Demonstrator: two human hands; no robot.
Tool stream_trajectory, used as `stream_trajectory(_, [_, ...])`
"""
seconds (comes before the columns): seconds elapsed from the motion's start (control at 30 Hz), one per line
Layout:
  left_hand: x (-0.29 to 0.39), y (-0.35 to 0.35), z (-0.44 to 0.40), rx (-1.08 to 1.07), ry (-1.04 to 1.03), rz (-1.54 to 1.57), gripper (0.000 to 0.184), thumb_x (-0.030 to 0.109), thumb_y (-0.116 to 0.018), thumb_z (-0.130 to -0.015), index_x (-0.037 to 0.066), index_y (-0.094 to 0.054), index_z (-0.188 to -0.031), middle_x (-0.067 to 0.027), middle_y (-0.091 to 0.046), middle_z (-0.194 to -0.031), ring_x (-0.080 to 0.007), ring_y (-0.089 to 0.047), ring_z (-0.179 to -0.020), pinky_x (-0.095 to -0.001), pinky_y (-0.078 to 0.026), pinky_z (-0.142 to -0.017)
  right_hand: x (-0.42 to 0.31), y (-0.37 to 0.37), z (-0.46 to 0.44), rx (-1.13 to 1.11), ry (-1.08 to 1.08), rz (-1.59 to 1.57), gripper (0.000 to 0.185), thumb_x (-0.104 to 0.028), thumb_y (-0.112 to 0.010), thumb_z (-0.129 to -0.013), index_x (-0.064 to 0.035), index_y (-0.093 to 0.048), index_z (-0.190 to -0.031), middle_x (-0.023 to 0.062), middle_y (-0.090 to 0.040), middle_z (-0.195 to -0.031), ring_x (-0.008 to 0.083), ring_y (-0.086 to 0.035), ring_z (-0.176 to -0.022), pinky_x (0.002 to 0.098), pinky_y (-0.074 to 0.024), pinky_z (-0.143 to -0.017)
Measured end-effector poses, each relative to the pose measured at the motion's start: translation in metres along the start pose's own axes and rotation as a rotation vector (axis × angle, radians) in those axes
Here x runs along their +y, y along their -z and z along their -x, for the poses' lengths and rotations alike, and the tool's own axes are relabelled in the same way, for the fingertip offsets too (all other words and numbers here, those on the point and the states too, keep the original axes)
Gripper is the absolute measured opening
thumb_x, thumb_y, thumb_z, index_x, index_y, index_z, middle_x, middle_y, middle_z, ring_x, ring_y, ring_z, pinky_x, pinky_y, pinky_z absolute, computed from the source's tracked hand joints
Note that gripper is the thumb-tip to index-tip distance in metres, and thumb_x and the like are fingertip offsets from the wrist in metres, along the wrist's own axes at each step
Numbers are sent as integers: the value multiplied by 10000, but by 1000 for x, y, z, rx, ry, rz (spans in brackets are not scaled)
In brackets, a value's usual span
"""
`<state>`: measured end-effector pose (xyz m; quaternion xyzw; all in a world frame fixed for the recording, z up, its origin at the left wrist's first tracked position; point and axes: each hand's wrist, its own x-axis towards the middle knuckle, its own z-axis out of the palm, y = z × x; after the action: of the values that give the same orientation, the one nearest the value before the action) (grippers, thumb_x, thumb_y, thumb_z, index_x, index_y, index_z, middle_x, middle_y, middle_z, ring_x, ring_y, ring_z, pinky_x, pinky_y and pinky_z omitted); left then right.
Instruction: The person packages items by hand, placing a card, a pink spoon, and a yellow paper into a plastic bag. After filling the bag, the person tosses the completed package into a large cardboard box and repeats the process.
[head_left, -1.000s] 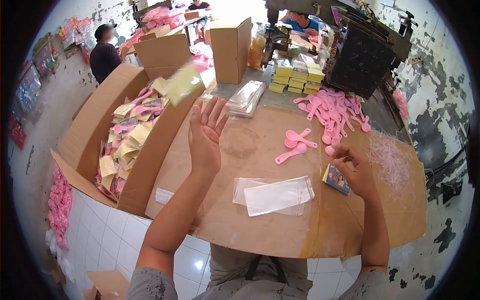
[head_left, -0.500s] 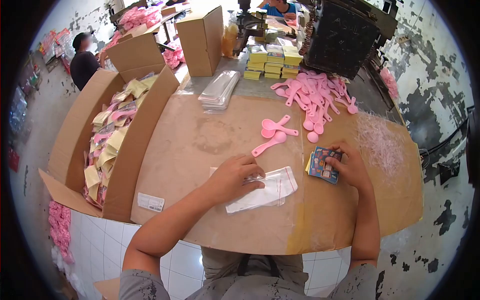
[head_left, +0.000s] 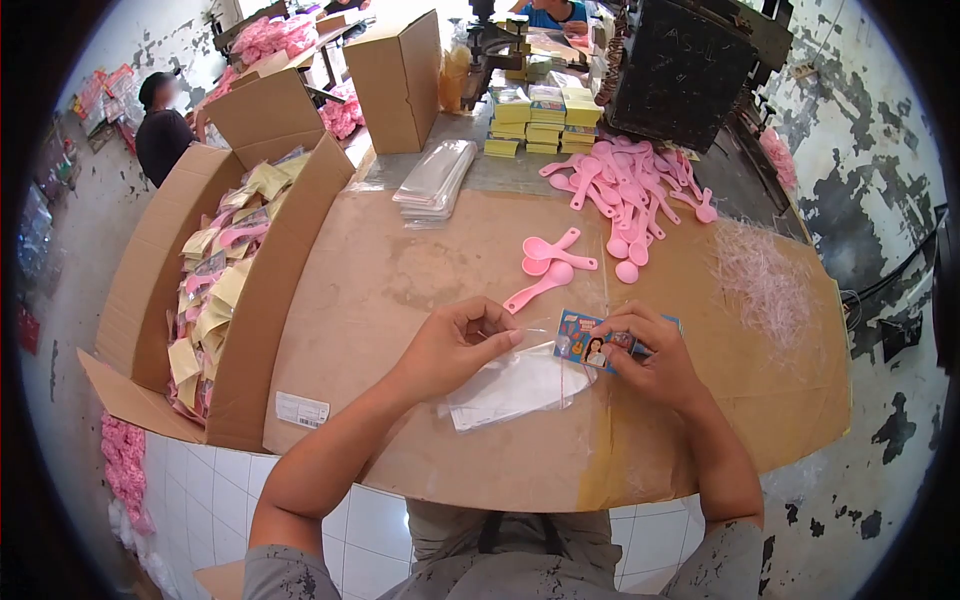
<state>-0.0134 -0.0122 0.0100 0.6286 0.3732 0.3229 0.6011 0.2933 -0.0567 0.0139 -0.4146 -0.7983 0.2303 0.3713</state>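
My left hand [head_left: 455, 350] pinches a thin clear plastic bag between thumb and fingers, its edge reaching toward the right. Below it, several clear plastic bags [head_left: 500, 400] lie flat on the cardboard. In my right hand [head_left: 655, 365] is a colourful blue printed card [head_left: 572, 340], its left end close to the raised bag edge; I cannot tell whether it is inside. Another blue edge shows behind the right fingers, so more cards may be there. Just beyond the hands lie three pink measuring spoons [head_left: 540, 292].
Farther back are a heap of pink spoons [head_left: 630, 195], stacked cards [head_left: 545, 115] and a pile of clear bags [head_left: 437, 180]. A carton [head_left: 270, 290] of filled packets stands left. Plastic strips [head_left: 760, 285] lie right. A black machine box [head_left: 668, 75] stands behind; other people are in the background.
My right hand has moved left with a card, from beside the bags to the bag edge. My left hand has lifted a bag edge off the cardboard.
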Motion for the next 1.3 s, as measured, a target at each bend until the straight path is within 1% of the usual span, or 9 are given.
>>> stream_trajectory(0.2, [8, -3, 3, -66, 16, 213, 453, 92, -741, -974, 16, -487, -1342, -127, -765, -970, -121, -727, -886, -250, -549, -762, -18, -11, -3, 240, -319, -542, 386, 9, -708, -943, -38, -633, -1319, 102, -690, -1177, 133, -676, -1025, 306, -558, -908])
stream_trajectory(0.4, [9, -12, 8, -63, 9, 193, 574, 69, -766, -949, 22, -445, -1422, -145, -778, -972, -123, -734, -862, -241, -559, -761, -16, -11, 0, 146, -279, -540, 435, 19, -702, -943, -30, -604, -1364, 85, -687, -1151, 126, -672, -1001, 291, -551, -904])
stream_trajectory(0.6, [3, -20, 11, -119, -54, 56, 603, 56, -759, -950, 22, -446, -1465, -132, -781, -996, -109, -723, -905, -257, -565, -784, -25, -4, -11, -114, 73, -21, 483, 10, -733, -899, -19, -612, -1366, 47, -692, -1006, 108, -659, -864, 249, -521, -742])
stream_trajectory(0.7, [3, -27, 14, -154, -110, -90, 597, 72, -748, -960, 33, -452, -1477, -123, -780, -1008, -114, -723, -915, -273, -573, -791, -46, -17, -12, 2, -254, -234, 372, 10, -740, -909, -8, -664, -1273, 31, -680, -981, 105, -663, -851, 255, -525, -733])
stream_trajectory(0.8, [9, -28, 18, -149, -78, -89, 585, 42, -716, -980, 20, -437, -1494, -111, -773, -1026, -108, -706, -956, -266, -568, -832, -36, -38, -12, 226, -322, -457, 266, -50, -785, -895, -23, -729, -1153, 27, -684, -965, 83, -636, -791, 234, -505, -671])
stream_trajectory(0.9, [3, -25, 15, -106, -86, -18, 572, 38, -705, -987, 17, -442, -1495, -124, -767, -1053, -111, -706, -971, -275, -576, -837, -37, -35, -14, 7, -315, -294, 201, -135, -761, -941, -9, -732, -1094, 49, -688, -997, 122, -655, -887, 281, -525, -772])
stream_trajectory(1.0, [2, -20, 13, -61, -46, 37, 522, 36, -694, -995, -4, -477, -1469, -128, -759, -1085, -121, -709, -985, -279, -586, -846, -37, -30, -41, -116, -69, -294, 219, -197, -697, -981, 3, -731, -1064, 93, -693, -1098, 194, -649, -1045, 354, -511, -916])
stream_trajectory(1.1, [-8, -18, 7, -45, -45, 161, 467, 35, -688, -998, -33, -517, -1427, -127, -751, -1106, -129, -712, -994, -280, -596, -858, -3, -16, -78, 32, -143, 67, 246, -225, -646, -992, 0, -731, -1044, 126, -674, -1205, 274, -610, -1171, 417, -476, -992])
stream_trajectory(1.3, [-6, -12, 4, -50, -79, 274, 432, 50, -680, -1007, -51, -537, -1402, -130, -745, -1131, -136, -717, -1013, -284, -607, -861, 41, -28, -103, 56, 24, 485, 175, -109, -691, -932, -23, -732, -1080, 146, -693, -1151, 357, -637, -1098, 442, -505, -935])
